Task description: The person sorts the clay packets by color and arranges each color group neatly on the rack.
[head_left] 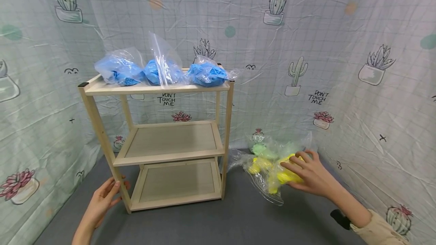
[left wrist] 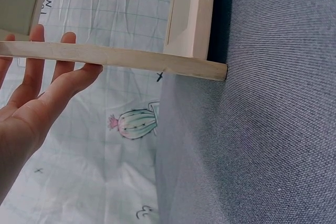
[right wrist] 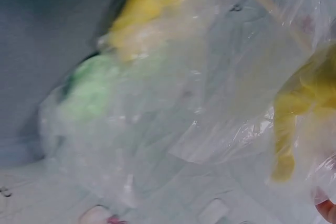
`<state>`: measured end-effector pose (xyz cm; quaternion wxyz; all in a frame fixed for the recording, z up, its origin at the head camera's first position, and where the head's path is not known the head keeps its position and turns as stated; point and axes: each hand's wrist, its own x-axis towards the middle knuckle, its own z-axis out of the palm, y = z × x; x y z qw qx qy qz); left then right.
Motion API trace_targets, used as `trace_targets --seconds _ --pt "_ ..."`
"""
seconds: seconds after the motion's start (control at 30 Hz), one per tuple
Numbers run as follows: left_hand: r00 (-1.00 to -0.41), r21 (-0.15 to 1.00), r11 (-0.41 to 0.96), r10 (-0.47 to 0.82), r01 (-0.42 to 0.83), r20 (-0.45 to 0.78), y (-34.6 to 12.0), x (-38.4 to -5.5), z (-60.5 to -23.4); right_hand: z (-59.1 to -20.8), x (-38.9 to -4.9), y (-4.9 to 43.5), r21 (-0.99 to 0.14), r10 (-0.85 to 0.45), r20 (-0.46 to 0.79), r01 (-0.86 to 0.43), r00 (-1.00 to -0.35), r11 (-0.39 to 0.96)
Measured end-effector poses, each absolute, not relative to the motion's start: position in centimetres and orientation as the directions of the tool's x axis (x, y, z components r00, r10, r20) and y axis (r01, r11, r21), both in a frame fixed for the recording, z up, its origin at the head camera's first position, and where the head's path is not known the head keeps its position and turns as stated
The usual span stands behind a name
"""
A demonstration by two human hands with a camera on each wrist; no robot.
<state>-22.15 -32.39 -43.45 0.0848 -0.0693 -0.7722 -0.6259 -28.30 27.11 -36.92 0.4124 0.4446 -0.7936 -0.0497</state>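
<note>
My left hand [head_left: 102,197] grips the front left post [head_left: 101,135] of a small three-tier wooden shelf, low down. In the left wrist view the thumb lies on the near side of that post [left wrist: 131,57] and the fingers reach behind it. To the right of the shelf, my right hand [head_left: 311,173] holds a clear plastic bag with a bright yellow, finger-shaped item [head_left: 288,170] inside. Beside it on the grey surface lie another bag with yellow contents [head_left: 260,165] and a bag with pale green contents [head_left: 263,151]. The right wrist view is blurred; the held yellow bag [right wrist: 307,90] appears at its right edge.
Three clear bags with blue contents, left [head_left: 124,73], middle [head_left: 153,72] and right [head_left: 207,74], sit on the top tier. The middle tier [head_left: 177,141] and bottom tier [head_left: 180,180] are bare panels. A cactus-print curtain [head_left: 272,44] encloses the grey surface [head_left: 190,226].
</note>
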Motion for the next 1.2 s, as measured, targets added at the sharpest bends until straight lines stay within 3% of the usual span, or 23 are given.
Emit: trace_targets --seconds 0.33,0.7,1.2 --pt "-0.975 0.955 0.198 0.005 0.221 0.224 -32.4 -22.2 -43.5 -35.0 -27.1 23.3 0.475 -0.715 0.671 -0.627 -0.196 0.618" --pt "-0.973 0.953 0.201 0.005 0.228 0.232 -32.3 -22.1 -43.5 -33.0 -25.4 18.3 0.471 -0.608 0.794 -0.605 -0.027 0.642" --pt "-0.974 0.951 0.215 0.002 0.224 0.228 -32.4 -22.1 -43.5 -30.8 -24.2 9.6 0.567 -0.634 0.766 -0.576 0.106 0.589"
